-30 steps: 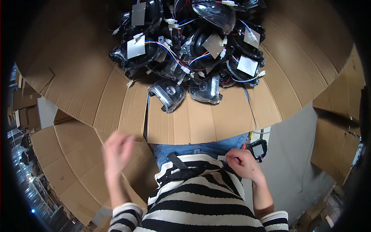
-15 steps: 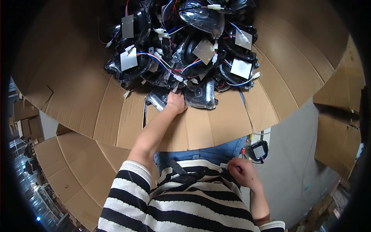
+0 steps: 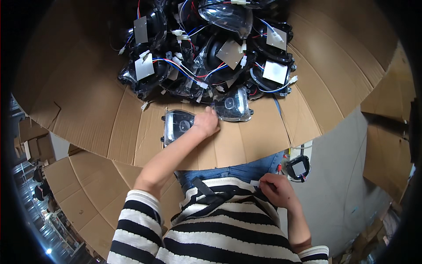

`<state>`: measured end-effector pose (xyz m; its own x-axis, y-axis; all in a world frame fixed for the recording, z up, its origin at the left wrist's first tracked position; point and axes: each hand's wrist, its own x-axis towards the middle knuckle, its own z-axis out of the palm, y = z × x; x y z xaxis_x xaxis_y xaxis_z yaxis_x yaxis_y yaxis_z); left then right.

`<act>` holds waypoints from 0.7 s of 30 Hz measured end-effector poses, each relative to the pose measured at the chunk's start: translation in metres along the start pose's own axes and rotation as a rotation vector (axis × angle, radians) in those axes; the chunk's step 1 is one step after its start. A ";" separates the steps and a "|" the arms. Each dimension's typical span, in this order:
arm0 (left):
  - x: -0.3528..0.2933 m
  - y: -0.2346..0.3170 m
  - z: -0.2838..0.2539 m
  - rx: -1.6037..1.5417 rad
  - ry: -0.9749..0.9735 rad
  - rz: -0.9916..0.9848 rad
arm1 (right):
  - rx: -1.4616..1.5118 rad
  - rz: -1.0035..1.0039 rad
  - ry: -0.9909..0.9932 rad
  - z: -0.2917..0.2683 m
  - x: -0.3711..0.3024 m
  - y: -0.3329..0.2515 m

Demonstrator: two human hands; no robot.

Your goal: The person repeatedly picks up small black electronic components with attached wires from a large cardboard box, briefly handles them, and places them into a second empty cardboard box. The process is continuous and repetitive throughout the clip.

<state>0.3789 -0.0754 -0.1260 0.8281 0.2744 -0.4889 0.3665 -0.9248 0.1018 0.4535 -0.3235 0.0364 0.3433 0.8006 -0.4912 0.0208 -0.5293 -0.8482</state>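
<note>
A headlight with a clear lens and black housing (image 3: 178, 127) lies lens up at the carton's near side. My left hand (image 3: 206, 121) is closed at its right edge; the fingertips are partly hidden. Just beyond that hand, a second clear-lensed headlight (image 3: 233, 104) rests against the pile. My right hand (image 3: 278, 190) is held curled in front of my waist, with a small white flat piece (image 3: 254, 183) sticking out at its fingertips.
A pile of black headlights (image 3: 215, 53) with coloured wires, white connectors and silver plates fills the far part of the large carton (image 3: 246, 145). Another headlight (image 3: 299, 168) sits outside, beyond my right hand. Cardboard boxes (image 3: 382, 154) stand at the right.
My left hand has drawn the headlight out from the pile's edge toward me, and its lens now shows fully. The second headlight has shifted slightly. My right hand stays curled near my waist.
</note>
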 end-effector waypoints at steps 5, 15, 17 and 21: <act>0.021 -0.005 0.021 -0.090 0.090 -0.221 | -0.010 0.006 0.019 -0.001 -0.004 0.000; -0.005 -0.007 0.026 -0.597 0.176 -0.076 | 0.002 -0.127 0.032 0.005 0.002 0.003; -0.010 0.002 0.006 -0.644 0.203 -0.151 | -0.008 -0.131 0.028 0.006 0.004 0.002; 0.006 -0.001 0.011 -0.620 0.021 -0.189 | -0.070 -0.132 -0.034 0.008 0.006 -0.007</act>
<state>0.3781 -0.0755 -0.1386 0.7309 0.4291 -0.5307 0.6787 -0.5379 0.4999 0.4479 -0.3126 0.0374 0.3016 0.8729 -0.3835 0.1300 -0.4361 -0.8905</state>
